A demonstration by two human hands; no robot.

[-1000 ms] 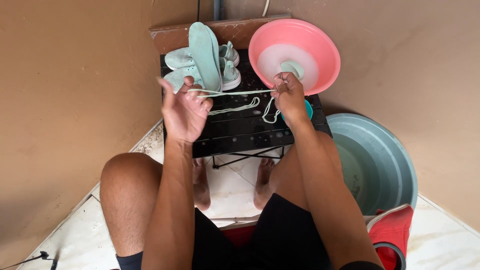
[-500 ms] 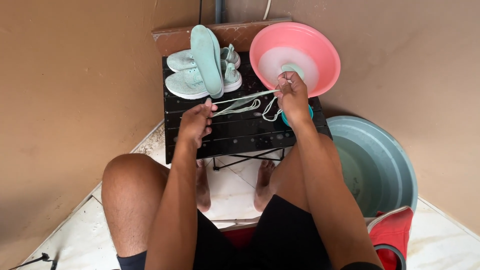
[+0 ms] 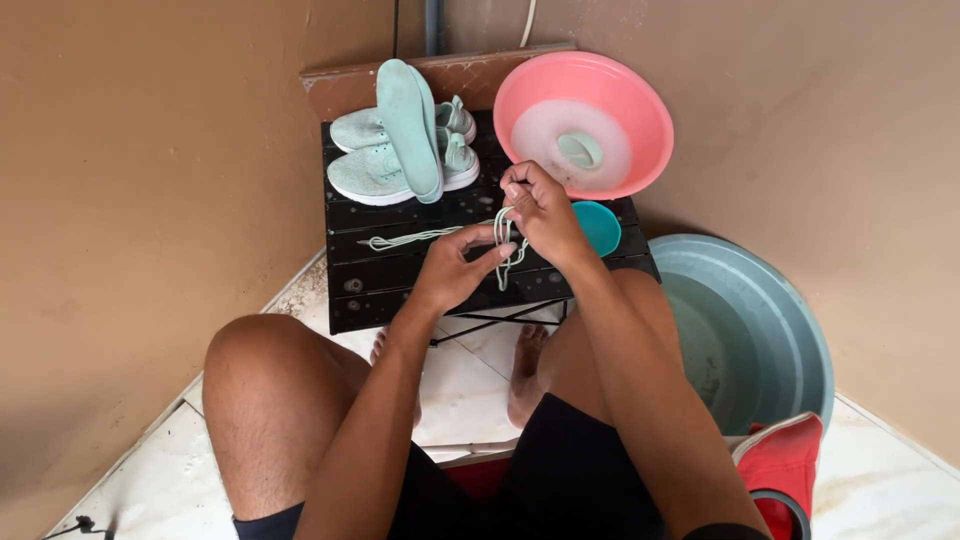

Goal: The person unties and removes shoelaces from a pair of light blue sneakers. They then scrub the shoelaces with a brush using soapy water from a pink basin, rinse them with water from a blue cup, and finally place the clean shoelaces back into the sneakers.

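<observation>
My right hand (image 3: 545,212) pinches a pale green shoelace (image 3: 502,240) at its top, loops hanging below so they stay gathered, while my left hand (image 3: 455,268) closes its fingertips on the same lace just beneath, keeping it taut; the free end trails left of my grip across the black slatted worktop (image 3: 380,285). Beyond my grip sit mint sneakers (image 3: 372,160) with an insole (image 3: 408,125) propped on them, a pink basin (image 3: 640,100) of cloudy water just behind my right hand, a teal cup (image 3: 600,226) touching it.
</observation>
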